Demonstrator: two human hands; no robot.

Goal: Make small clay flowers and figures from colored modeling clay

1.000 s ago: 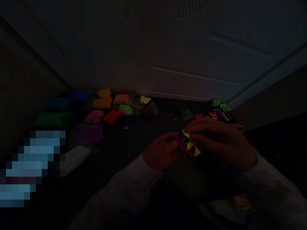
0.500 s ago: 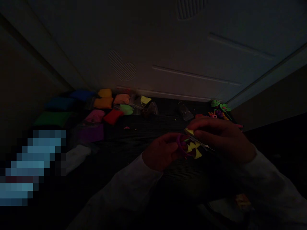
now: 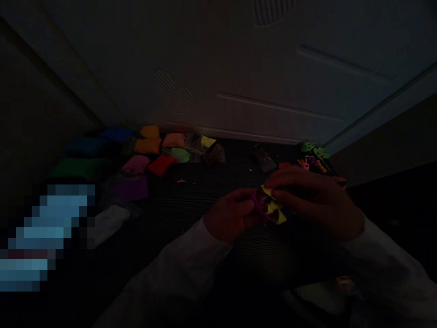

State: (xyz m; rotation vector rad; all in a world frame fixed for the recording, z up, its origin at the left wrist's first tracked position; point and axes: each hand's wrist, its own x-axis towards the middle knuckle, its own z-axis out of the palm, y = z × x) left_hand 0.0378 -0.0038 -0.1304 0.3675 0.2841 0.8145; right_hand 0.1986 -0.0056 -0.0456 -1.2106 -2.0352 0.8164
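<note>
Dark table (image 3: 191, 205) has coloured packs (image 3: 148, 146) at back left, likely for reach; over it the left hand (image 3: 227, 216) pinches the purple piece (image 3: 256, 204) by its rim, seemingly steadying it for the right hand (image 3: 321, 205), fingertips pressed on a yellow piece (image 3: 266, 189). Versus half a second ago, yellow piece tilts more steeply, thin shiny tool no longer shows.

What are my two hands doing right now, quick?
Left hand: closed, holding the purple piece with yellow parts.
Right hand: fingers pinched on a yellow part's upper edge.
</note>
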